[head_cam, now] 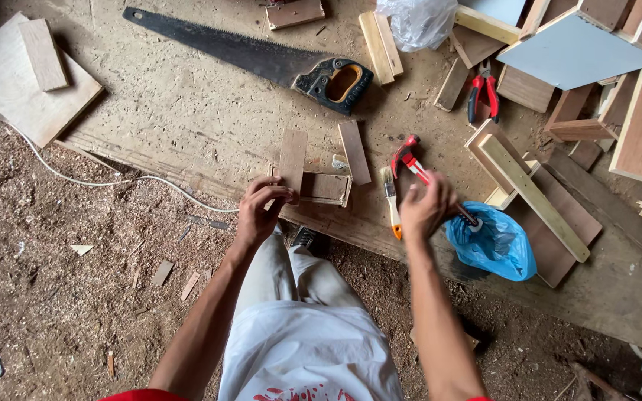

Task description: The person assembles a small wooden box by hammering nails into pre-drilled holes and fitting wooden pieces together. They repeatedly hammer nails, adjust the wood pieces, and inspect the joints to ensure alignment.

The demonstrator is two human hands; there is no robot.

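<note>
The left hand point(261, 212) pinches the lower end of a short flat strip of brown wood point(292, 158) in a narrow grip, thumb and fingers on opposite faces, standing it on a small shallow wooden box frame point(326, 188) that lies on the rough plank bench point(209, 111); the right hand point(426, 208) closes round the handle of a red and black claw hammer point(410, 160), whose head lies up beyond the knuckles, above the bench; the strip looks light, stiff and thin enough to split, so a hold low on its edges, clear of the top end, seems safest; the hammer looks head-heavy and best held well down the handle; a second loose wooden strip point(354, 151) leans just beside the frame; a small paintbrush with an orange handle point(391, 200) lies near the right hand, a crumpled blue plastic bag point(495, 241) to its right, and a black handsaw point(261, 56) farther off.
</note>
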